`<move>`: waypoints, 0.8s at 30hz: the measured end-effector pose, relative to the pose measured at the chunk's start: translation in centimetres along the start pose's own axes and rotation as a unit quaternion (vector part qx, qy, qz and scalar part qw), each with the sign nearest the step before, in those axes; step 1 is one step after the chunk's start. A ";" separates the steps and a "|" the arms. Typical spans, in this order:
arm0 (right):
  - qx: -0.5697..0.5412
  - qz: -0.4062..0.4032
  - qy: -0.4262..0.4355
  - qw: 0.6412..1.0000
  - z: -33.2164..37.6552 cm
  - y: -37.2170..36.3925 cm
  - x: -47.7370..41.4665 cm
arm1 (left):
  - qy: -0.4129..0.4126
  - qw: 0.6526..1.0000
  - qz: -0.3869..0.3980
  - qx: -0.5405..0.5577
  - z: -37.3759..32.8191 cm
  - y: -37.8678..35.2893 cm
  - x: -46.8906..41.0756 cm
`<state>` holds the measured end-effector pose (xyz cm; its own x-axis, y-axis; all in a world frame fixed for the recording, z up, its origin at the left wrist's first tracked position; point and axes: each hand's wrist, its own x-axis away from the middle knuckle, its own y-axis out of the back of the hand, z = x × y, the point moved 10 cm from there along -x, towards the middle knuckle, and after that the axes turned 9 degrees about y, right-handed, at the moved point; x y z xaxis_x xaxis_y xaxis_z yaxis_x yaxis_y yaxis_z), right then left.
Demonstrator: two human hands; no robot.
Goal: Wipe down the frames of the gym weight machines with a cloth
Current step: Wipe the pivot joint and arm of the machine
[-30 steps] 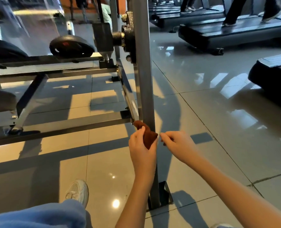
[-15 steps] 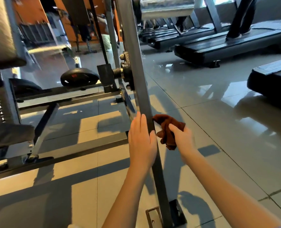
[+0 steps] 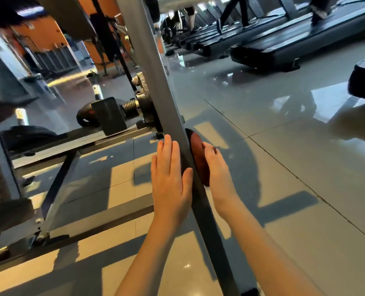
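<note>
Glossy gym floor (image 3: 284, 167), treadmills (image 3: 284, 45) beyond; left hand (image 3: 171, 180) flat on post (image 3: 156, 71), right hand (image 3: 218, 176) around cloth (image 3: 198, 154).

Lit by warm, low sunlight from the left: bright patches and long, hard-edged shadows of the machine frame (image 3: 156, 71) across the glossy floor (image 3: 305, 210). Glares pale and mirror-like toward the treadmills (image 3: 284, 48). Smears with motion blur along the top and left edges; stretches shapes there, wide-angle fashion.
</note>
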<state>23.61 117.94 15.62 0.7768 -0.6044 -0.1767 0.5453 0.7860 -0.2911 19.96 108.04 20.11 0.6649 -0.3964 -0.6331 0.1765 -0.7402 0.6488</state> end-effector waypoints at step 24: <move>0.006 0.135 -0.012 0.991 -1.3 0.0 -1.7 | 0.025 0.993 -0.118 0.017 -1.1 0.0 -3.1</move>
<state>21.87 118.84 14.72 0.9026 -0.3679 -0.2236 0.3194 0.9205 -0.2251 18.63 109.88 22.53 0.6436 -0.1827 -0.7432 0.3070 -0.8279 0.4694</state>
